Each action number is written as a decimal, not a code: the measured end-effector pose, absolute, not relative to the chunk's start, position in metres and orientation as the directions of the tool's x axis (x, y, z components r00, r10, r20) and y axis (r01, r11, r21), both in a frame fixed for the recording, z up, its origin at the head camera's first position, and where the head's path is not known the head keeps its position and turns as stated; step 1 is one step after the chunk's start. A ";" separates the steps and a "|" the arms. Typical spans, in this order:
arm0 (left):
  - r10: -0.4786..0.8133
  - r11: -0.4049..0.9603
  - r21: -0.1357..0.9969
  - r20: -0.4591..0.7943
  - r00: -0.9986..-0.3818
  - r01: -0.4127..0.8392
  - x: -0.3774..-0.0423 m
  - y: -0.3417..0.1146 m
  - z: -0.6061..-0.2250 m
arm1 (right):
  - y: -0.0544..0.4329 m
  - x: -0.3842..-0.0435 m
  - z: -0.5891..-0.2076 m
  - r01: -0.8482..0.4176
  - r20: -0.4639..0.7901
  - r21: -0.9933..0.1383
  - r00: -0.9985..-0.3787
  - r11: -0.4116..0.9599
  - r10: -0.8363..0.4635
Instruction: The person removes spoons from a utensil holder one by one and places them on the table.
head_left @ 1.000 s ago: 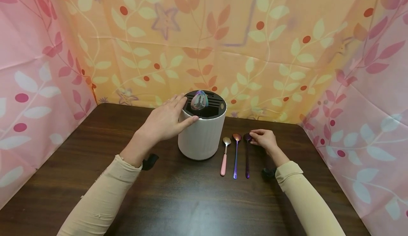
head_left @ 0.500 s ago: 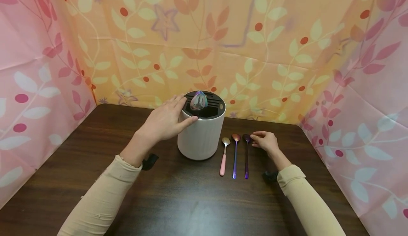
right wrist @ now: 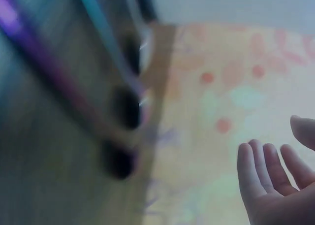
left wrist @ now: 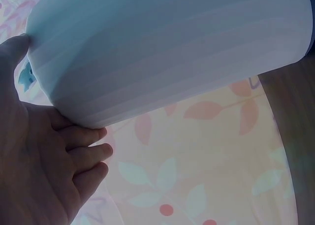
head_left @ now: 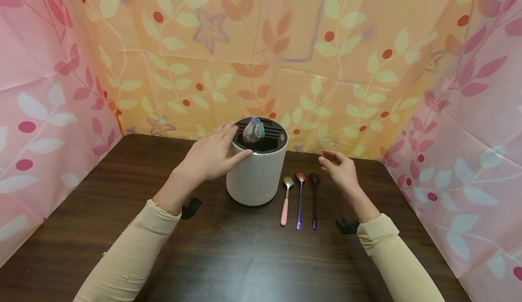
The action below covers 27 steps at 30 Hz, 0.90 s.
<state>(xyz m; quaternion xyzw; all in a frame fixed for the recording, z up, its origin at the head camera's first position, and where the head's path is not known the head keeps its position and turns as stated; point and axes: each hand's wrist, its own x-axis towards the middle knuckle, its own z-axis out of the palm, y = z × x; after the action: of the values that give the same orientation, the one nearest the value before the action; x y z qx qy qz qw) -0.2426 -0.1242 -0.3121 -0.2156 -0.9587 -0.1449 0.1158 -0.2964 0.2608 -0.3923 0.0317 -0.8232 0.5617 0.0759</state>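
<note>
A white cylindrical holder [head_left: 256, 179] with a black slotted top [head_left: 267, 144] stands upright on the table. One shiny iridescent spoon [head_left: 253, 130] sticks up out of its opening. My left hand [head_left: 208, 155] rests against the holder's upper left rim, thumb in front and fingers extended behind. Right of the holder lie three spoons side by side: a pink-handled spoon [head_left: 284, 207], a blue-purple spoon [head_left: 299, 202] and a dark purple spoon [head_left: 314, 202]. Holding nothing, my right hand [head_left: 341, 173] hovers just right of the dark spoon's bowl; its relaxed fingers show in the right wrist view.
The dark wooden table [head_left: 228, 256] reaches back to an orange leaf-patterned cloth [head_left: 175, 75]. Pink patterned cloths hang at the left and right sides. Black straps [head_left: 346, 226] sit at both wrists.
My right hand has let go of the dark purple spoon's bowl and lifted away, its fingers spreading apart. My left hand stays on the holder.
</note>
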 end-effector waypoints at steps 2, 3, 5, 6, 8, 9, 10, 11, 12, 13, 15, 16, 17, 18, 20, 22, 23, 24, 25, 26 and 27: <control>0.382 0.863 0.230 0.288 -0.878 0.450 -0.243 -0.124 -0.313 | 0.252 -0.292 -0.382 -0.201 0.224 -0.913 -0.974 0.356 0.024; 0.383 0.863 0.228 0.289 -0.878 0.451 -0.243 -0.124 -0.313 | 0.246 -0.290 -0.376 -0.238 0.260 -0.908 -0.966 0.345 0.017; 0.383 0.863 0.227 0.290 -0.877 0.452 -0.243 -0.124 -0.313 | 0.235 -0.285 -0.365 -0.305 0.324 -0.897 -0.946 0.319 0.006; 0.382 0.863 0.227 0.291 -0.877 0.451 -0.243 -0.124 -0.313 | 0.230 -0.283 -0.360 -0.336 0.355 -0.889 -0.935 0.310 0.003; 0.382 0.864 0.226 0.290 -0.878 0.450 -0.243 -0.124 -0.313 | 0.220 -0.279 -0.350 -0.395 0.411 -0.875 -0.912 0.280 -0.003; 0.382 0.865 0.223 0.290 -0.878 0.450 -0.243 -0.124 -0.313 | 0.214 -0.277 -0.345 -0.421 0.435 -0.868 -0.901 0.265 -0.007; 0.383 0.865 0.223 0.290 -0.877 0.450 -0.244 -0.124 -0.313 | 0.209 -0.275 -0.341 -0.442 0.455 -0.860 -0.890 0.255 -0.010; 0.383 0.865 0.222 0.290 -0.877 0.451 -0.244 -0.124 -0.313 | 0.204 -0.274 -0.337 -0.465 0.476 -0.852 -0.879 0.238 -0.015; 0.383 0.865 0.221 0.291 -0.877 0.451 -0.244 -0.124 -0.313 | 0.200 -0.272 -0.333 -0.486 0.495 -0.844 -0.869 0.226 -0.021; 0.384 0.865 0.220 0.291 -0.876 0.452 -0.244 -0.124 -0.313 | 0.195 -0.270 -0.330 -0.504 0.510 -0.836 -0.860 0.216 -0.029; 0.382 0.865 0.218 0.295 -0.876 0.451 -0.244 -0.124 -0.313 | 0.185 -0.268 -0.325 -0.536 0.539 -0.819 -0.841 0.207 -0.047; 0.382 0.865 0.218 0.296 -0.875 0.452 -0.243 -0.124 -0.313 | 0.181 -0.266 -0.322 -0.550 0.551 -0.812 -0.833 0.193 -0.058; 0.382 0.865 0.218 0.297 -0.875 0.451 -0.243 -0.124 -0.313 | 0.176 -0.265 -0.320 -0.561 0.558 -0.809 -0.827 0.178 -0.070; 0.381 0.865 0.219 0.299 -0.875 0.451 -0.243 -0.124 -0.313 | 0.172 -0.264 -0.317 -0.570 0.564 -0.805 -0.821 0.168 -0.082; 0.381 0.866 0.219 0.295 -0.876 0.451 -0.243 -0.124 -0.313 | 0.163 -0.262 -0.313 -0.585 0.575 -0.797 -0.811 0.150 -0.106; 0.381 0.866 0.218 0.293 -0.877 0.449 -0.243 -0.125 -0.313 | 0.155 -0.260 -0.310 -0.594 0.580 -0.794 -0.804 0.128 -0.130; 0.381 0.866 0.219 0.293 -0.877 0.449 -0.244 -0.125 -0.313 | 0.151 -0.259 -0.308 -0.599 0.583 -0.791 -0.800 0.129 -0.140; 0.381 0.866 0.219 0.293 -0.877 0.450 -0.244 -0.125 -0.313 | 0.148 -0.258 -0.307 -0.604 0.587 -0.786 -0.796 0.132 -0.149; 0.382 0.866 0.219 0.290 -0.877 0.450 -0.244 -0.124 -0.313 | 0.144 -0.258 -0.306 -0.608 0.589 -0.782 -0.793 0.136 -0.157; 0.382 0.866 0.220 0.290 -0.878 0.450 -0.244 -0.124 -0.313 | 0.141 -0.257 -0.305 -0.614 0.592 -0.778 -0.788 0.137 -0.168; 0.383 0.865 0.220 0.289 -0.877 0.450 -0.244 -0.124 -0.313 | 0.138 -0.257 -0.305 -0.618 0.595 -0.774 -0.784 0.135 -0.177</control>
<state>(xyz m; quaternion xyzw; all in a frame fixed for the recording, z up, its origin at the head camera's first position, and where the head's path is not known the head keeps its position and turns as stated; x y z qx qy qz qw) -0.2442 -0.1243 -0.3131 -0.2173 -0.9584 -0.1419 0.1188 -0.2573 0.1377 -0.3047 0.2723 -0.7305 0.5986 0.1842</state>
